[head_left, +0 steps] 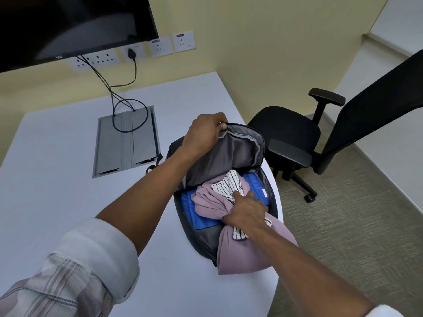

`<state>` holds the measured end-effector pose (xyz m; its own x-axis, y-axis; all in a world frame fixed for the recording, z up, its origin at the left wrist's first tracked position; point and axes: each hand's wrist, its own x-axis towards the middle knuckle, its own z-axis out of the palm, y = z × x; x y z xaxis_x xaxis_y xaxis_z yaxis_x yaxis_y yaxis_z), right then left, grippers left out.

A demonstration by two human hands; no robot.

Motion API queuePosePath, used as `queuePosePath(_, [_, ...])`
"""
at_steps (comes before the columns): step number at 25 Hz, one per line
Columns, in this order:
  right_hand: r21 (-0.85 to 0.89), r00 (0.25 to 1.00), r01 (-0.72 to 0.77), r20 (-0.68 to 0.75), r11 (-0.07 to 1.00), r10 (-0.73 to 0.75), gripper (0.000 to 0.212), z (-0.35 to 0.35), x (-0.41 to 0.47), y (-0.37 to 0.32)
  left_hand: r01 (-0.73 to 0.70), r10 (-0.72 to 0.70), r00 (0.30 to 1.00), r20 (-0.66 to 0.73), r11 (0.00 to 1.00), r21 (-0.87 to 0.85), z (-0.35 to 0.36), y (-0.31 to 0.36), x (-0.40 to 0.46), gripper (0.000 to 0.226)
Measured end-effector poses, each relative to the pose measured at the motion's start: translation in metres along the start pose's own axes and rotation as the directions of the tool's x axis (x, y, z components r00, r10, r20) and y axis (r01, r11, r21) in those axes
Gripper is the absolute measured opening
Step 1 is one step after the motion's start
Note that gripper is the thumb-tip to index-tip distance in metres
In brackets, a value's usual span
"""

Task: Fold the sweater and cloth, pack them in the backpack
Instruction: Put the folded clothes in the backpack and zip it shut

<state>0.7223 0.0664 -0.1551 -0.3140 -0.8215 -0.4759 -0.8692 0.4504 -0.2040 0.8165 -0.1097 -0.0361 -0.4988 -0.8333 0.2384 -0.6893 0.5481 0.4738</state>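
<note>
A dark backpack [196, 236] lies open near the right edge of the pale table [57, 179], close to where that edge curves round. Its grey-lined flap [231, 154] stands raised toward the far side. The left hand [202, 133] grips the top rim of the flap, fingers curled over it and thumb pinching from the near side. A rolled-up striped sleeve [87, 266] covers the left arm above the elbow.

Inside the main compartment a blue padded lining [196, 213] shows. On it lies a mauve sweater [210, 207], bunched, with a white cloth [226, 184] with dark stripes tucked against its top. The right hand [247, 209] presses down on both, fingers closed around a gathered fold of sweater and cloth. Part of the sweater hangs out over the near rim of the backpack and rests on the table by its right edge; a strip of the striped cloth shows there too, just below the wrist.

Toward the far left of the table a grey cable hatch [126, 143] is set into the surface, with black cables [119, 97] running up to wall sockets [98, 60]. A dark screen [68, 21] hangs above. A black office chair [320, 138] stands on the carpet beyond the right edge.
</note>
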Motion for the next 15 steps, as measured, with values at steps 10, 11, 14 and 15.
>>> queuePosePath(10, [-0.079, 1.000, -0.024, 0.015, 0.997, 0.025, 0.075, -0.030, 0.068, -0.049, -0.259, 0.259, 0.966, -0.010, 0.965, -0.050, -0.015, 0.022, 0.000, 0.013])
queuePosePath(11, [-0.094, 1.000, -0.026, 0.012, 0.995, 0.027, 0.074, -0.031, 0.076, -0.053, -0.285, 0.285, 0.958, -0.008, 0.956, -0.071, -0.016, 0.022, -0.001, 0.013])
queuePosePath(14, [-0.121, 0.999, -0.053, 0.001, 0.991, 0.053, 0.076, -0.036, 0.099, -0.068, -0.346, 0.349, 0.937, -0.005, 0.927, -0.143, -0.020, 0.020, -0.001, 0.012])
queuePosePath(15, [-0.130, 0.998, -0.063, -0.001, 0.989, 0.063, 0.079, -0.037, 0.108, -0.073, -0.359, 0.362, 0.932, -0.011, 0.919, -0.163, -0.022, 0.019, 0.000, 0.011])
